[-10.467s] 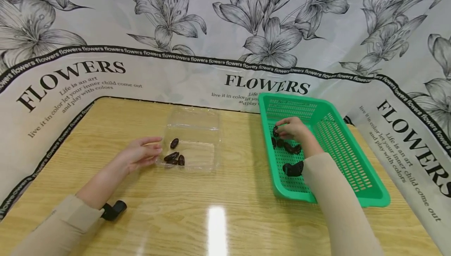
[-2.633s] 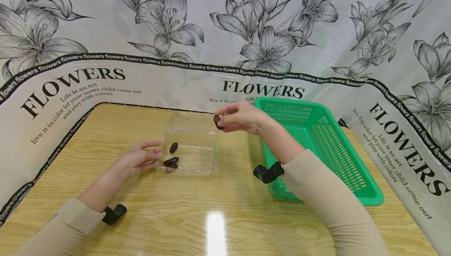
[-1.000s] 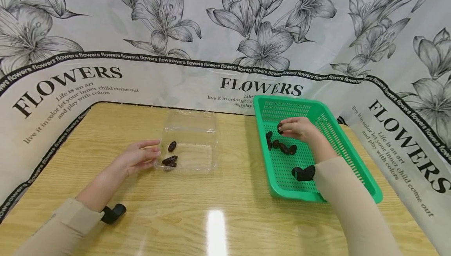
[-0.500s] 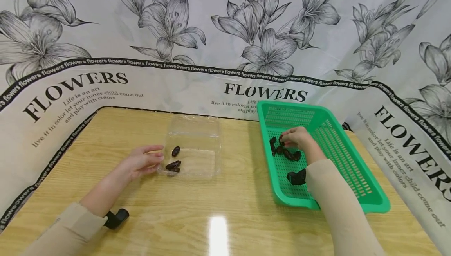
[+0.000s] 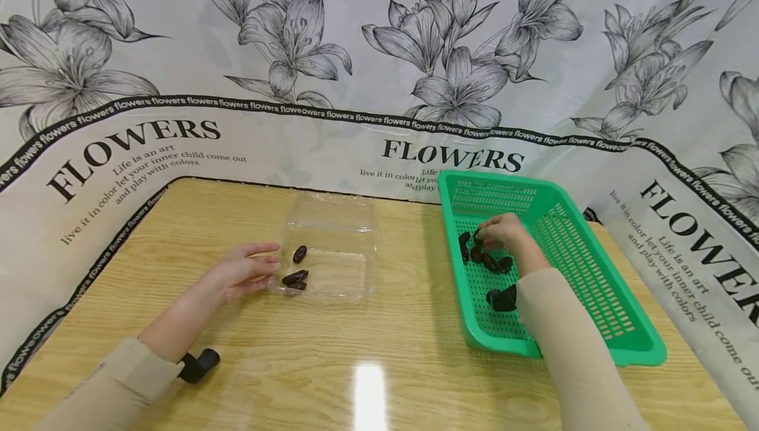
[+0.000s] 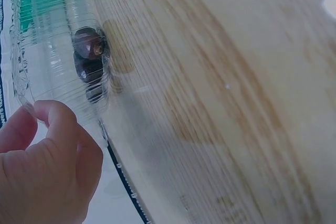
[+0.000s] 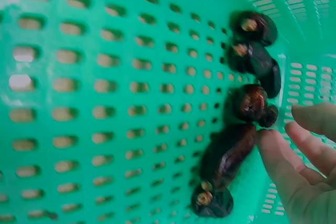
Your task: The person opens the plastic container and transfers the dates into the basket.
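Note:
My left hand (image 5: 246, 271) pinches the near-left corner of a clear plastic clamshell box (image 5: 346, 292) between thumb and forefinger, as the left wrist view shows. The box lies with its lid folded back. A few dark brown dates (image 5: 300, 254) lie along its left side. My right hand (image 5: 505, 232) reaches down into the green basket (image 5: 464, 299), where several dates (image 7: 228, 156) lie in a loose row. In the right wrist view its thumb and fingers stand apart beside a small dark date (image 7: 269, 115). The thumb tip is very close to that date; contact is unclear.
The wooden table (image 5: 284, 358) carries both containers, with a gap of bare wood between them. A white flower-printed cloth (image 5: 308, 154) hangs behind and at the sides. Black camera mounts (image 5: 200, 365) sit at both wrists.
My right hand took a date across from the box to the basket, lowered it to the others, and its fingers now stand apart. The box holds fewer dates. My left hand stays at its corner.

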A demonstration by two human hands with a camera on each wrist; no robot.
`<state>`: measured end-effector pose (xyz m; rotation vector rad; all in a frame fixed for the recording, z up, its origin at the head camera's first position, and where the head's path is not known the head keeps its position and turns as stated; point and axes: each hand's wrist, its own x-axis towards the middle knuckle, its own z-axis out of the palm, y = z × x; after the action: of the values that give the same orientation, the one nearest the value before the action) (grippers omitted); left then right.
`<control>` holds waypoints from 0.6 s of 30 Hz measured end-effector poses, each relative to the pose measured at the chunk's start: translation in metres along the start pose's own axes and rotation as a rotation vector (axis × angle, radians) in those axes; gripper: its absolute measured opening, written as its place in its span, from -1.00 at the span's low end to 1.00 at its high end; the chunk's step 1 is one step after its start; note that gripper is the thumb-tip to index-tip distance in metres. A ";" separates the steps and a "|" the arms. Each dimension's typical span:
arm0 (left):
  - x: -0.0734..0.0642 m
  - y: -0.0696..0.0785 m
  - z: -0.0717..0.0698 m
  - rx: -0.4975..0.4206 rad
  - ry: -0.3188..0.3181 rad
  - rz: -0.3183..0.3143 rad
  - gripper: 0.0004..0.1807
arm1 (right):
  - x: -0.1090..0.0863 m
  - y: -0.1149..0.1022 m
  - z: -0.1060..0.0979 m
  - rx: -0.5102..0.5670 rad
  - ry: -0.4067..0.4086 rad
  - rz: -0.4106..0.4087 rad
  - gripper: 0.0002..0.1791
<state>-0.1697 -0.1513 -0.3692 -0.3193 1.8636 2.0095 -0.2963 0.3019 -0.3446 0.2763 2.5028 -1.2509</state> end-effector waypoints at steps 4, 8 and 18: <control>0.000 0.000 0.002 -0.003 0.002 -0.006 -0.34 | -0.004 -0.001 -0.004 -0.007 -0.009 -0.003 -0.57; 0.001 -0.001 0.001 -0.016 -0.003 -0.003 -0.34 | -0.012 -0.008 -0.010 -0.001 -0.021 -0.004 -0.54; 0.002 -0.001 0.000 -0.029 -0.003 -0.005 -0.34 | -0.033 -0.045 -0.015 0.090 -0.103 -0.081 -0.43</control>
<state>-0.1714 -0.1510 -0.3710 -0.3291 1.8315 2.0343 -0.2836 0.2863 -0.2903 0.1298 2.3961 -1.3752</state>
